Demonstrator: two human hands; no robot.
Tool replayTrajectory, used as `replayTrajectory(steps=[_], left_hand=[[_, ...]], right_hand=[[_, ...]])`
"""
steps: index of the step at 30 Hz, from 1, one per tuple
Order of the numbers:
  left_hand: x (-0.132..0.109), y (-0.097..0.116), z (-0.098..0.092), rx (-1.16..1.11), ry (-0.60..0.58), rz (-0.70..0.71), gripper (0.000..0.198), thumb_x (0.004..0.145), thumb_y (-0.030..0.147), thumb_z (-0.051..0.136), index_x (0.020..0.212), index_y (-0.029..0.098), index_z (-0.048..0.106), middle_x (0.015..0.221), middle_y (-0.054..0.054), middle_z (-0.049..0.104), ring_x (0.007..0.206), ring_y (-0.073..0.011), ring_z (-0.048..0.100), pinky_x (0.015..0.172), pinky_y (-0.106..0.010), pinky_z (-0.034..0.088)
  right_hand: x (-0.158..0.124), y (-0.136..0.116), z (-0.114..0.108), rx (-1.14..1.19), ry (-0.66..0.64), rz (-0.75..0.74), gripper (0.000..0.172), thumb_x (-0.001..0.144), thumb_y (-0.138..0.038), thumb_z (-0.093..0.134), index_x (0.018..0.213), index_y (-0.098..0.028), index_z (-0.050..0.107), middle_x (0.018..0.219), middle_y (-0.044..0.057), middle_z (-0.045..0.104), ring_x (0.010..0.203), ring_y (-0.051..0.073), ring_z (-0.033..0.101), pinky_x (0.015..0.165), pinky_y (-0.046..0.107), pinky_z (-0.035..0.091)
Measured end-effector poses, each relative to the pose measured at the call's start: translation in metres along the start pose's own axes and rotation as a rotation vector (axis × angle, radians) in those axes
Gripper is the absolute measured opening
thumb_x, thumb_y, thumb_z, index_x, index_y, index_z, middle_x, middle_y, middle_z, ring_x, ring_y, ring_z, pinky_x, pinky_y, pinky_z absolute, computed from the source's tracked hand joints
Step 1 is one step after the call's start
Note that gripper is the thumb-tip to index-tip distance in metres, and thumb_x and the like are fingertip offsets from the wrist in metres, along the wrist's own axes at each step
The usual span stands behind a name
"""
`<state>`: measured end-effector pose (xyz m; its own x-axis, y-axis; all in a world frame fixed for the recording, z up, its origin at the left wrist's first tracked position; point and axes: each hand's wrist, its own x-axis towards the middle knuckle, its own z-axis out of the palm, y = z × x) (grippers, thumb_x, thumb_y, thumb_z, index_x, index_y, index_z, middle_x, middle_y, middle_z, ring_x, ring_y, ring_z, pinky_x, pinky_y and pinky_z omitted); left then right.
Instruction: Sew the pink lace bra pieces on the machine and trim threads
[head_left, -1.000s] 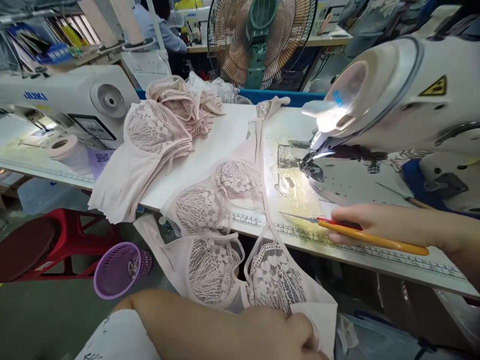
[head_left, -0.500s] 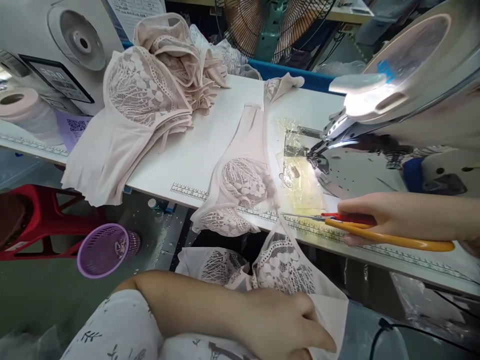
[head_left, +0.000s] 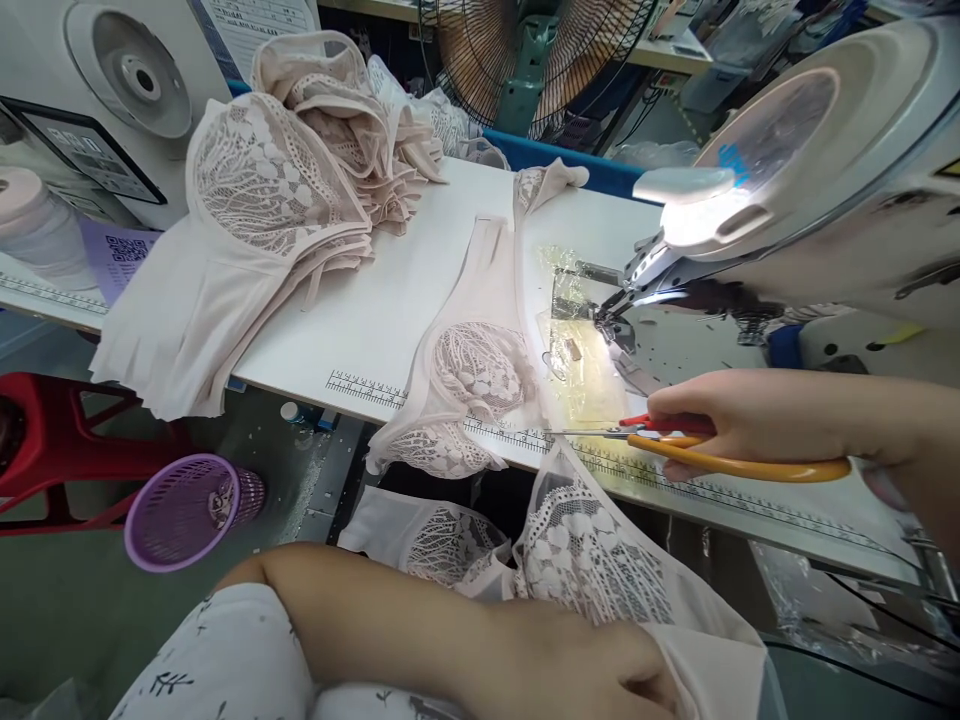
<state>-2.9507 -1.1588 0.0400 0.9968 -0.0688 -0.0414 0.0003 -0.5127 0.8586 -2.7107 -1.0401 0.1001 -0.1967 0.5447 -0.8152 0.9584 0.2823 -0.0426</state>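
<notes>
My right hand (head_left: 709, 405) grips scissors (head_left: 750, 466) with orange and red handles. Their narrow blades point left and meet the fabric at the table's front edge, where two bra pieces join. Low in the view, my left hand (head_left: 600, 660) is closed on a pale pink lace bra (head_left: 600, 560) that hangs over my lap; its fingertips are partly hidden. Another lace bra (head_left: 480, 370) lies on the white table, its lower cup drooping over the edge. A narrow strip of fabric links it to the one in my left hand.
A sewing machine (head_left: 787, 170) with a lit lamp stands at right. Stacked bras (head_left: 262, 200) lie at left beside another machine (head_left: 135, 80) and a thread cone (head_left: 37, 225). A purple basket (head_left: 187, 510) and red stool (head_left: 82, 450) stand below. Behind is a fan (head_left: 525, 75).
My left hand has moved right and down, drawing the hanging bra wider to the right. The scissors stay at the join. The whole view has shifted slightly.
</notes>
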Motion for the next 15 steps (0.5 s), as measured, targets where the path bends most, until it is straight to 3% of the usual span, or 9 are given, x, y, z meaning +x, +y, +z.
replayTrajectory(steps=[6,15], left_hand=[[-0.002,0.0,-0.006,-0.028,-0.014,-0.002,0.048,0.093,0.021,0.034,0.137,0.012,0.049,0.119,-0.008,0.05,0.081,-0.0146,0.058,0.069,-0.023,0.048],[0.006,-0.015,0.009,-0.1,0.047,-0.058,0.05,0.09,0.03,0.046,0.138,0.015,0.048,0.129,-0.008,0.046,0.107,-0.02,0.058,0.088,-0.024,0.048]], right_hand=[[0.007,-0.004,-0.003,-0.032,0.039,-0.014,0.038,0.068,-0.058,0.061,0.067,-0.023,0.045,0.07,0.002,0.051,0.063,0.016,0.038,0.057,0.03,0.028],[0.005,-0.004,-0.002,0.113,0.14,-0.057,0.029,0.071,-0.044,0.061,0.06,-0.021,0.048,0.065,0.001,0.048,0.059,0.013,0.036,0.055,0.029,0.026]])
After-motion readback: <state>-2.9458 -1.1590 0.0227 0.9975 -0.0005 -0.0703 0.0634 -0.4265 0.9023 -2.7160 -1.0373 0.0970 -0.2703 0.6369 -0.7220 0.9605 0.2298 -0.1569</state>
